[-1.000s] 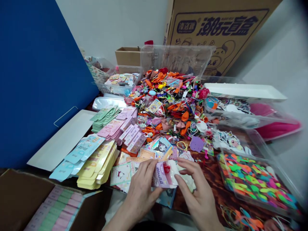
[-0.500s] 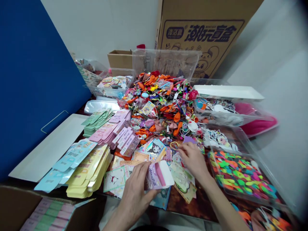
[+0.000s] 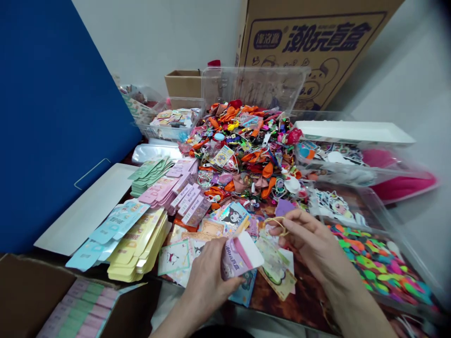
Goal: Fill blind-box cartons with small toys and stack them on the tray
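My left hand [image 3: 207, 272] is closed around a small purple paper box [image 3: 237, 259], whose white flap stands open on its right side. A thin yellow elastic band [image 3: 274, 220] is pinched between the fingers of my right hand [image 3: 310, 239], held just above the table to the right of the box. Printed cards and stickers lie beneath and around both hands, among them a green-and-cream card [image 3: 276, 267] and a card with a black-and-white character [image 3: 232, 215]. Beyond them rises a heap of small toys and orange balloons [image 3: 246, 150].
Stacks of flat yellow boxes [image 3: 137, 249], blue boxes [image 3: 105, 230] and green boxes [image 3: 150, 173] lie at left, beside folded purple boxes [image 3: 192, 204]. At right stands a clear tray of colourful pieces [image 3: 378, 263]. A large printed carton [image 3: 317, 47] stands behind; an open carton [image 3: 26, 277] is lower left.
My right hand has lifted from the pile with the yellow elastic band, coming nearer. The left hand still holds the purple box. The whole view has shifted slightly.
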Demonstrator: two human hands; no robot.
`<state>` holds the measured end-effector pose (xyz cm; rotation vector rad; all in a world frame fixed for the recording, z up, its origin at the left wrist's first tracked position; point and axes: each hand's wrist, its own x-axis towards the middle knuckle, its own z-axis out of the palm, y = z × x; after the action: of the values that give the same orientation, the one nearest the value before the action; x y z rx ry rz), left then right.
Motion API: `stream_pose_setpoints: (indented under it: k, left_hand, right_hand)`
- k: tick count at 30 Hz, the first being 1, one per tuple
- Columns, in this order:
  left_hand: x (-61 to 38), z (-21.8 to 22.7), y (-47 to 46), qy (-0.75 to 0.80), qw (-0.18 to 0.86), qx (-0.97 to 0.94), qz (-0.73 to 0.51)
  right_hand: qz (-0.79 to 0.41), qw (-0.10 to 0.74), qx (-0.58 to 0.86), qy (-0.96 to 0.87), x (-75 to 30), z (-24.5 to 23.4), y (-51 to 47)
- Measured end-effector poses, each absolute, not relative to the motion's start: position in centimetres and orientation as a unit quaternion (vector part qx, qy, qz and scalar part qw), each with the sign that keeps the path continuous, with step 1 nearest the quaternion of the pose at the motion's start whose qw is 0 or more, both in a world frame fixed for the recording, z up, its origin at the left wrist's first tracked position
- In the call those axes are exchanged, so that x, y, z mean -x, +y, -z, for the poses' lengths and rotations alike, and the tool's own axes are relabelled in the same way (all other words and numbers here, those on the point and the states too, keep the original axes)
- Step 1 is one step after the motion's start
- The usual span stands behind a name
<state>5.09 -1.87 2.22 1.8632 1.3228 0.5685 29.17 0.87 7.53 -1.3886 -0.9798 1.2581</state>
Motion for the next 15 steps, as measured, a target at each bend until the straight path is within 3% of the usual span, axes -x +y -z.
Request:
stream_pose_setpoints:
  k: [3,6,10,15]
  left_hand:
    - [-5.7,-2.5,-2.0,0.516,0.367,-0.747,-0.203]
    - [-5.7,-2.7,-2.2,0.516,0.353,-0.756,-0.195]
    - [-5.4,-2.7,-2.6,0.521,0.336,-0.763,-0.182]
    - [-5.6,-1.9,-2.9,0.514,0.323,-0.769,-0.201]
  right_hand:
    - [-0.625,0.475,0.518,-0.34,-27.1,-8.8,-0.4]
    - [-0.627,0.437,0.528,-0.37,-26.0,-7.6,-0.9]
    - [-0.475,0.427,0.605,-0.475,-26.3,-6.0,-1.5]
    - [-0.317,0.363,0.598,-0.641,-25.8,-6.3,-3.3]
